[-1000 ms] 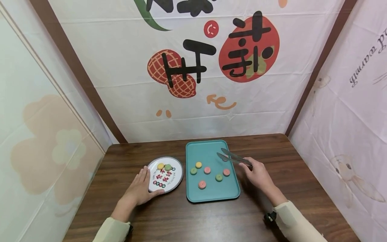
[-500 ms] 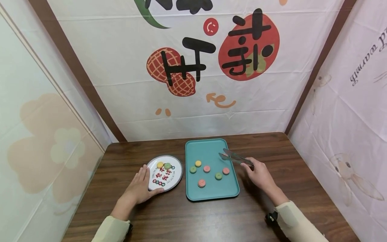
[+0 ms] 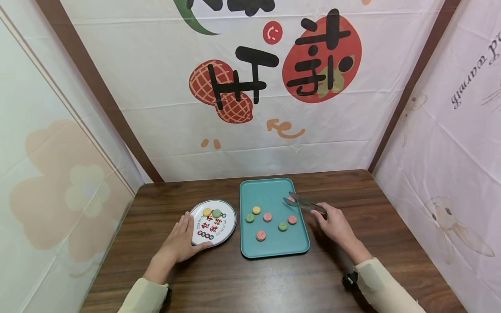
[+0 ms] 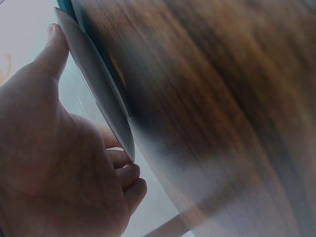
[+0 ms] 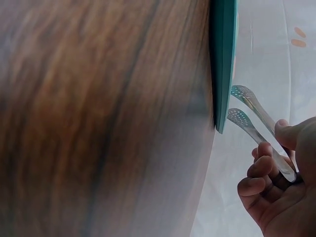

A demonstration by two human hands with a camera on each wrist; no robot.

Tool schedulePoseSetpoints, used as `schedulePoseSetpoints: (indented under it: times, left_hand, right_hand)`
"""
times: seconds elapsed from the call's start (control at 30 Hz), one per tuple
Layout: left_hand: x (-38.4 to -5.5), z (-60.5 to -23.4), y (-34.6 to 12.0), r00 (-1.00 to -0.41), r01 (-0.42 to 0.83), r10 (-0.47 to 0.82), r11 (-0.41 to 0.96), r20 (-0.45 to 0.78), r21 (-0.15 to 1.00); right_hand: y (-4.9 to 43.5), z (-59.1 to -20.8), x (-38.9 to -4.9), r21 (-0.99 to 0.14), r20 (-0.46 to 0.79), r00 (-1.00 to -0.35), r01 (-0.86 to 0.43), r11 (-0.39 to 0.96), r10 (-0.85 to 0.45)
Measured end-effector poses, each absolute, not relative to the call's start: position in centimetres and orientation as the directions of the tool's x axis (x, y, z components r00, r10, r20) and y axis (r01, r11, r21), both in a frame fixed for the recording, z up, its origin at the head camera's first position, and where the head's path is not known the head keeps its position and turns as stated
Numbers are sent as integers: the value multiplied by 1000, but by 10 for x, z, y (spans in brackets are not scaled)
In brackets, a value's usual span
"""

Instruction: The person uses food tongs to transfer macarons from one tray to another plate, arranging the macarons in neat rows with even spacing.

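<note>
My left hand [image 3: 181,241] rests at the left edge of a round white plate [image 3: 228,230], fingers extended along the rim and thumb on its near side. On the plate lie a yellow macaron [image 3: 207,212] and a green macaron [image 3: 216,213]. My right hand [image 3: 335,224] grips metal tongs [image 3: 313,206] with perforated tips [image 5: 239,116]. The spread tips reach over the teal tray's [image 3: 274,250] right edge, at a pink macaron [image 3: 291,199] partly hidden by them. Whether they touch it, I cannot tell.
Several more macarons lie on the tray: a yellow one [image 3: 256,210], green ones [image 3: 282,226] and pink ones [image 3: 261,235]. Tray and plate stand side by side on a brown wooden table [image 3: 242,287]. Printed fabric walls [image 3: 164,143] rise behind and at both sides.
The tongs have shifted slightly right, bringing their tips around the pink macaron at the tray's right edge. My left hand stays at the plate. The head view has tilted very slightly.
</note>
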State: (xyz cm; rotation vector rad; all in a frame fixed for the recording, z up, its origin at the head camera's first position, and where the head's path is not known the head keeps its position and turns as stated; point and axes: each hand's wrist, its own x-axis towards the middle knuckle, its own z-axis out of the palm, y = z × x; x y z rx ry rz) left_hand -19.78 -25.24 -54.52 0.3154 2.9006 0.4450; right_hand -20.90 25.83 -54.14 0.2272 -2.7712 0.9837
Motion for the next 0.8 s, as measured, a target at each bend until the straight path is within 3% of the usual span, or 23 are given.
schedulePoseSetpoints:
  times: [0.8]
  left_hand:
    - [-198, -543, -251, -960, 179, 235, 932, -150, 315]
  right_hand:
    - [263, -540, -202, -644, 179, -980, -182, 743, -85]
